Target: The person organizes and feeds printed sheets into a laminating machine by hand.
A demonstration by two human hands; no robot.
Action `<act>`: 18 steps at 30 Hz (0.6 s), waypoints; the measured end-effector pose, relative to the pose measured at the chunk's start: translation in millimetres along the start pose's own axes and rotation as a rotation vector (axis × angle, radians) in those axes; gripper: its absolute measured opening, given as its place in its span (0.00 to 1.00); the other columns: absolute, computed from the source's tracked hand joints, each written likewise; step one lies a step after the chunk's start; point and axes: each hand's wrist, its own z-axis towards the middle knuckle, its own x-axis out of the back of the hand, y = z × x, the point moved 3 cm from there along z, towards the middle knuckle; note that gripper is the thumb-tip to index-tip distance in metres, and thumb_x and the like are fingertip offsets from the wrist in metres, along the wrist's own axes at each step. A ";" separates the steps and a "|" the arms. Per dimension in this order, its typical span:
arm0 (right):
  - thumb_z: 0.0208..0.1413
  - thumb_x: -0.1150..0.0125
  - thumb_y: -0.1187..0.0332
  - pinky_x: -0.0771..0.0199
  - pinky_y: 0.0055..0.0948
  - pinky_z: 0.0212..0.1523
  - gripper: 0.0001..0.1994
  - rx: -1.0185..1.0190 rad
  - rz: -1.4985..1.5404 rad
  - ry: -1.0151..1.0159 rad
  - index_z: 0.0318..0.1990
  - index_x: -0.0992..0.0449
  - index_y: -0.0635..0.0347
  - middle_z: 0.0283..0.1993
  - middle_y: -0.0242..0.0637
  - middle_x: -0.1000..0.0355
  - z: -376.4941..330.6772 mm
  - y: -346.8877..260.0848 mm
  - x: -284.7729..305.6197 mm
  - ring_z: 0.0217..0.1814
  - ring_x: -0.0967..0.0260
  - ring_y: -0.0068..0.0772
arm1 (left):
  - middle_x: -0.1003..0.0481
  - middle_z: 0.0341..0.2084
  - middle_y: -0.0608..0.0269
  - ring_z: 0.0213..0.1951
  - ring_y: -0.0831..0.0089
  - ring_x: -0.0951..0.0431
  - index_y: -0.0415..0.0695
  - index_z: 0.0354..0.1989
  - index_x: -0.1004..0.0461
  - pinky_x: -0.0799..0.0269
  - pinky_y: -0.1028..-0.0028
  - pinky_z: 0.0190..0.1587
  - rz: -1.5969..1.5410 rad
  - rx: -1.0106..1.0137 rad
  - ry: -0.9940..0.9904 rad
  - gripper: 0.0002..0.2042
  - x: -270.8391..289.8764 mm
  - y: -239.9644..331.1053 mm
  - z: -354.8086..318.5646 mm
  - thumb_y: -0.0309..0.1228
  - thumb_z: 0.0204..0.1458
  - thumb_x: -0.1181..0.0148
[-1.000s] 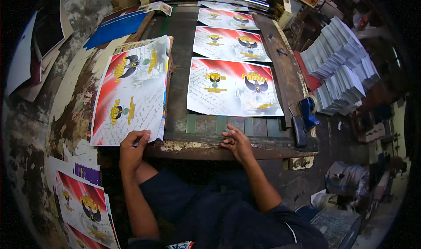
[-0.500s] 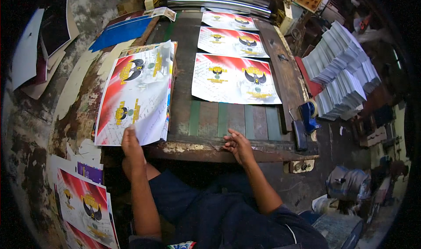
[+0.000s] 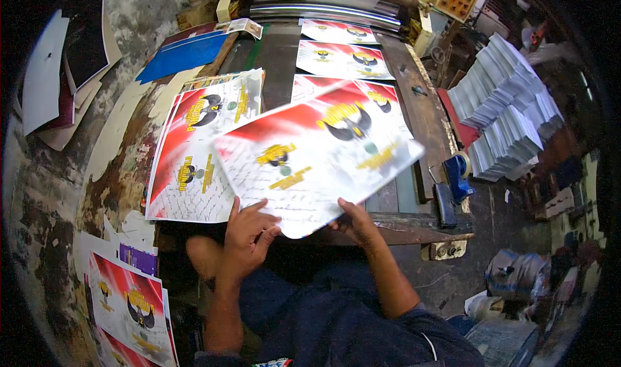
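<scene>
A printed sheet [image 3: 307, 202], red and white with a dark winged emblem and yellow lettering, is tilted above the near part of the table. My right hand [image 3: 357, 225] pinches its near edge, thumb on top and fingers underneath. Beside the sheet's near left corner is my left hand [image 3: 249, 236], fingers spread; whether it touches the paper I cannot tell. Left of the held sheet lies a stack of matching sheets [image 3: 169, 195]. Beyond it, more sheets [image 3: 339, 60] lie in a row leading to metal rollers, the nearest partly covered by the held one.
Metal rollers [image 3: 323, 10] span the far end. On the right are a blue tape dispenser [image 3: 458, 179], a dark oblong object [image 3: 444, 202] and tall white paper stacks [image 3: 495, 102]. A blue sheet [image 3: 181, 56] lies far left; more prints [image 3: 129, 302] sit low at left.
A sheet has come off the left stack and moved right, over the middle of the table. My right hand, empty before, now grips it; my left hand has moved right, its fingers spreading.
</scene>
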 end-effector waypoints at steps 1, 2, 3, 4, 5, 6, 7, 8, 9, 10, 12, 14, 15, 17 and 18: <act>0.58 0.46 0.58 0.25 0.29 0.30 0.20 0.007 -0.076 0.090 0.47 0.35 0.66 0.33 0.39 0.28 0.8 2.7 1.5 0.28 0.30 0.25 | 0.22 0.38 0.62 0.56 0.56 0.31 0.45 0.35 0.24 0.61 0.47 0.66 0.003 0.000 0.003 0.11 2.6 0.2 0.7 0.39 0.52 0.41; 0.58 0.46 0.61 0.27 0.29 0.25 0.17 -0.058 -0.024 0.213 0.46 0.35 0.66 0.31 0.38 0.30 -1.7 5.0 -0.3 0.24 0.32 0.24 | 0.26 0.45 0.59 0.59 0.55 0.35 0.45 0.39 0.25 0.61 0.47 0.66 0.122 0.002 0.058 0.14 7.1 0.7 2.7 0.42 0.50 0.40; 0.58 0.46 0.61 0.27 0.29 0.25 0.17 -0.057 -0.025 0.210 0.46 0.35 0.66 0.31 0.38 0.30 -2.8 10.8 0.9 0.24 0.32 0.24 | 0.29 0.52 0.57 0.62 0.53 0.40 0.45 0.43 0.26 0.61 0.48 0.66 0.241 0.003 0.113 0.19 11.2 0.4 5.1 0.45 0.49 0.39; 0.59 0.48 0.61 0.27 0.31 0.26 0.16 -0.084 0.094 0.236 0.46 0.35 0.66 0.30 0.37 0.30 -4.1 21.3 5.5 0.23 0.34 0.24 | 0.39 0.61 0.54 0.66 0.51 0.49 0.44 0.54 0.32 0.61 0.49 0.66 0.330 0.040 0.078 0.30 17.3 -8.9 6.2 0.50 0.47 0.39; 0.60 0.49 0.62 0.26 0.32 0.27 0.15 -0.113 0.214 0.263 0.46 0.35 0.66 0.29 0.37 0.30 -5.9 31.5 10.1 0.22 0.36 0.24 | 0.42 0.63 0.52 0.67 0.50 0.51 0.43 0.60 0.38 0.61 0.51 0.66 0.362 0.094 0.091 0.36 23.7 -12.9 7.8 0.54 0.47 0.41; 0.62 0.51 0.61 0.25 0.36 0.30 0.15 -0.159 0.239 0.261 0.47 0.35 0.63 0.28 0.37 0.30 -9.9 39.0 14.9 0.20 0.39 0.23 | 0.44 0.64 0.52 0.67 0.51 0.52 0.43 0.61 0.39 0.62 0.51 0.67 0.394 0.124 0.069 0.37 24.5 -23.4 5.5 0.54 0.47 0.41; 0.62 0.51 0.61 0.25 0.36 0.30 0.15 -0.159 0.239 0.258 0.47 0.35 0.63 0.28 0.37 0.30 -13.0 43.6 15.0 0.20 0.39 0.23 | 0.46 0.65 0.52 0.68 0.51 0.52 0.43 0.63 0.41 0.62 0.52 0.67 0.428 0.155 0.046 0.39 23.4 -34.6 3.6 0.55 0.46 0.42; 0.62 0.52 0.59 0.25 0.37 0.32 0.15 -0.186 0.248 0.292 0.47 0.35 0.62 0.29 0.37 0.30 -15.9 48.5 15.7 0.20 0.38 0.23 | 0.46 0.65 0.52 0.68 0.51 0.52 0.43 0.63 0.41 0.62 0.52 0.67 0.429 0.155 0.048 0.39 21.6 -41.2 -0.2 0.55 0.46 0.42; 0.62 0.52 0.57 0.25 0.38 0.33 0.16 -0.213 0.258 0.326 0.48 0.35 0.61 0.29 0.38 0.29 -18.0 52.7 16.9 0.20 0.38 0.23 | 0.48 0.66 0.54 0.68 0.54 0.55 0.45 0.64 0.43 0.64 0.52 0.67 0.459 0.196 -0.048 0.38 17.1 -47.5 -5.1 0.55 0.48 0.43; 0.62 0.51 0.56 0.25 0.38 0.33 0.17 -0.230 0.287 0.302 0.49 0.36 0.58 0.30 0.40 0.28 -16.5 54.1 16.6 0.21 0.38 0.24 | 0.50 0.67 0.55 0.69 0.56 0.58 0.46 0.65 0.46 0.65 0.53 0.68 0.489 0.235 -0.147 0.38 14.6 -52.8 -8.9 0.54 0.50 0.45; 0.61 0.50 0.56 0.25 0.39 0.33 0.17 -0.241 0.302 0.350 0.49 0.36 0.57 0.31 0.41 0.28 -9.7 51.4 20.1 0.21 0.38 0.24 | 0.49 0.66 0.55 0.69 0.57 0.57 0.47 0.65 0.44 0.66 0.53 0.68 0.422 0.237 -0.125 0.34 16.3 -62.7 -12.3 0.52 0.53 0.48; 0.61 0.50 0.55 0.26 0.40 0.37 0.17 -0.212 0.315 0.348 0.49 0.37 0.55 0.34 0.43 0.27 -1.6 45.4 26.2 0.24 0.36 0.26 | 0.48 0.66 0.55 0.69 0.58 0.55 0.47 0.64 0.42 0.67 0.54 0.68 0.350 0.239 -0.101 0.30 17.0 -70.6 -15.1 0.50 0.56 0.50; 0.61 0.50 0.55 0.26 0.40 0.37 0.17 -0.213 0.315 0.346 0.49 0.37 0.55 0.34 0.43 0.27 3.1 43.2 30.3 0.24 0.36 0.26 | 0.44 0.64 0.56 0.68 0.58 0.53 0.47 0.62 0.39 0.67 0.54 0.68 0.211 0.251 -0.062 0.27 19.1 -73.7 -17.0 0.48 0.58 0.52; 0.61 0.50 0.55 0.26 0.40 0.39 0.17 -0.201 0.347 0.336 0.49 0.37 0.56 0.35 0.44 0.27 15.3 36.2 38.3 0.27 0.34 0.27 | 0.40 0.62 0.56 0.68 0.59 0.51 0.48 0.60 0.35 0.68 0.55 0.68 0.073 0.263 -0.019 0.24 19.9 -75.7 -17.5 0.47 0.59 0.54; 0.61 0.52 0.55 0.26 0.40 0.40 0.17 -0.182 0.355 0.333 0.49 0.37 0.57 0.37 0.44 0.27 23.2 35.7 43.9 0.29 0.33 0.28 | 0.35 0.59 0.57 0.67 0.59 0.47 0.47 0.55 0.31 0.67 0.56 0.68 -0.056 0.288 0.062 0.22 21.7 -76.5 -17.1 0.47 0.58 0.52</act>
